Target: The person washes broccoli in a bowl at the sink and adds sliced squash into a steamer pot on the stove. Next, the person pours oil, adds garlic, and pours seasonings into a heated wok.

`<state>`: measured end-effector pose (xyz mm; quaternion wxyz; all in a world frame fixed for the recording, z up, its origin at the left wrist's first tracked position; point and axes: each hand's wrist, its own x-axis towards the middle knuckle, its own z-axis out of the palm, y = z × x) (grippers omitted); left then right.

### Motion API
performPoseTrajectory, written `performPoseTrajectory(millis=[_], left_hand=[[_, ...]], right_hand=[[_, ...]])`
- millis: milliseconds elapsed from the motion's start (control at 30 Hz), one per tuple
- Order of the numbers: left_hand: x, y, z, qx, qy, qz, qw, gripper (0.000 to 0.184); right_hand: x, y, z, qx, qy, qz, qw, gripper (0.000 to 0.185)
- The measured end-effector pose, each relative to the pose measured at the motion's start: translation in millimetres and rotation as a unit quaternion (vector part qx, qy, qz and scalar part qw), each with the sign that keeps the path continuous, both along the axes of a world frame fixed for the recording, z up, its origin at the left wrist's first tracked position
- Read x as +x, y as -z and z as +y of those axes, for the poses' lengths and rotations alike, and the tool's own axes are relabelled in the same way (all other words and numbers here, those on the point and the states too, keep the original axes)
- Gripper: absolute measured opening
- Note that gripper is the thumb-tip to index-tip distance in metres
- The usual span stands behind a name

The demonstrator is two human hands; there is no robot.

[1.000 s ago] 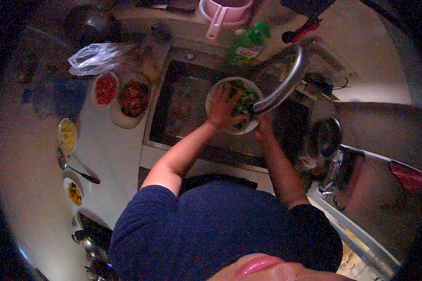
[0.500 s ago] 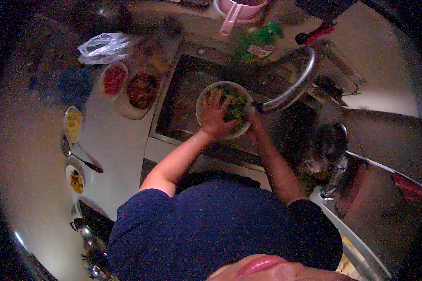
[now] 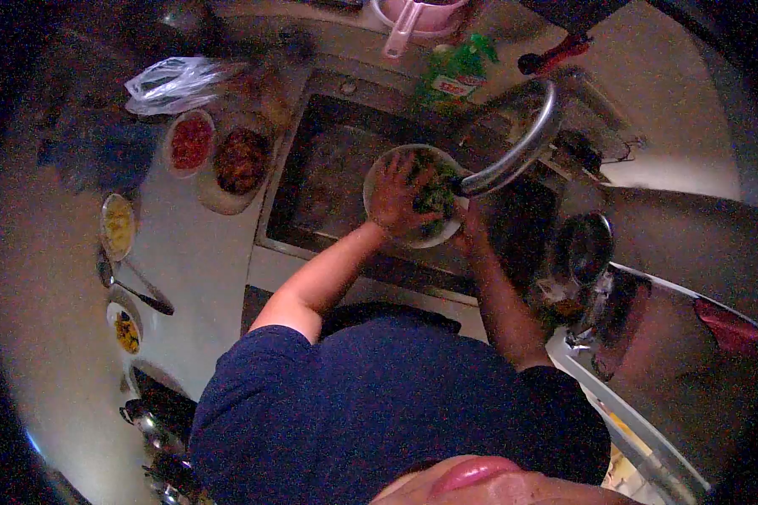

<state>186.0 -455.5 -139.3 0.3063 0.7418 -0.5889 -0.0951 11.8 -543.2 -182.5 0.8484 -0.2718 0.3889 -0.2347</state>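
Note:
A pale round bowl [image 3: 379, 220] holding leafy greens [image 3: 432, 199] is held over the sink [image 3: 312, 198], beneath the end of the curved tap [image 3: 526, 147]. My left hand [image 3: 400, 198] lies on the greens with its fingers spread, covering the bowl's left half. At the bowl's right edge, my right hand [image 3: 473, 233] grips the side; its fingertips are hidden by the bowl. Whether water is running I cannot tell.
Left of the sink stand a dish of red food [image 3: 190, 145], a plate of dark reddish food [image 3: 242, 160], a dish of yellow pieces [image 3: 119, 225] and a ladle [image 3: 147, 295]. Behind the sink are a green bottle [image 3: 459, 76] and a pink pan-like vessel [image 3: 404, 29].
The bowl and both hands have moved slightly to the right, closer under the tap end. The whole view has shifted a little. My left hand stays on the greens.

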Motion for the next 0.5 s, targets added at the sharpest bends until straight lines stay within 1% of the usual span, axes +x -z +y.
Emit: performPoseTrajectory(millis=[67,100,133,167,200,267,300,333,367,433,467,500], left_hand=[[-3.5,3.3,4.1,0.004,0.013,0.011,1.0,0.08],[-7.9,12.7,6.7,0.003,0.018,0.024,1.0,0.079],[-34.4,15.2,3.2,-0.007,0.024,0.025,0.999,0.078],[-40.8,24.8,3.8,-0.01,0.025,0.035,0.999,0.077],[-48.2,34.5,4.3,-0.013,0.026,0.047,0.998,0.077],[-53.4,31.9,8.4,-0.027,0.032,0.074,0.996,0.074],[-53.4,18.7,11.4,-0.038,0.039,0.091,0.994,0.073],[-54.0,11.4,13.6,-0.05,0.046,0.107,0.992,0.072],[-57.9,18.0,15.0,-0.067,0.046,0.128,0.988,0.071],[-66.7,28.6,17.4,-0.102,0.047,0.17,0.979,0.07],[-69.3,34.6,20.2,-0.093,0.044,0.171,0.98,0.07],[-68.9,30.2,23.4,-0.084,0.041,0.173,0.981,0.07]], right_hand=[[-14.8,23.2,2.0,-0.014,0.003,0.028,1.0,0.038],[-19.9,26.3,4.7,-0.016,0.004,0.041,0.999,0.037],[-41.5,5.2,4.7,-0.021,0.007,0.041,0.999,0.037],[-43.9,-4.4,9.2,-0.016,0.007,0.051,0.999,0.036],[-52.4,3.5,10.7,-0.029,0.01,0.1,0.995,0.036],[-67.1,13.7,12.2,-0.049,0.017,0.177,0.983,0.034],[-69.4,8.3,15.1,-0.055,0.019,0.205,0.977,0.034],[-59.4,-25.5,21.8,-0.053,0.021,0.215,0.975,0.033],[-53.3,-47.9,27.1,-0.052,0.024,0.225,0.973,0.033],[-53.0,-58.7,33.5,-0.092,0.032,0.218,0.971,0.032],[-52.3,-63.5,37.2,-0.112,0.036,0.215,0.97,0.032],[-49.9,-74.6,40.1,-0.148,0.013,0.237,0.96,0.032]])
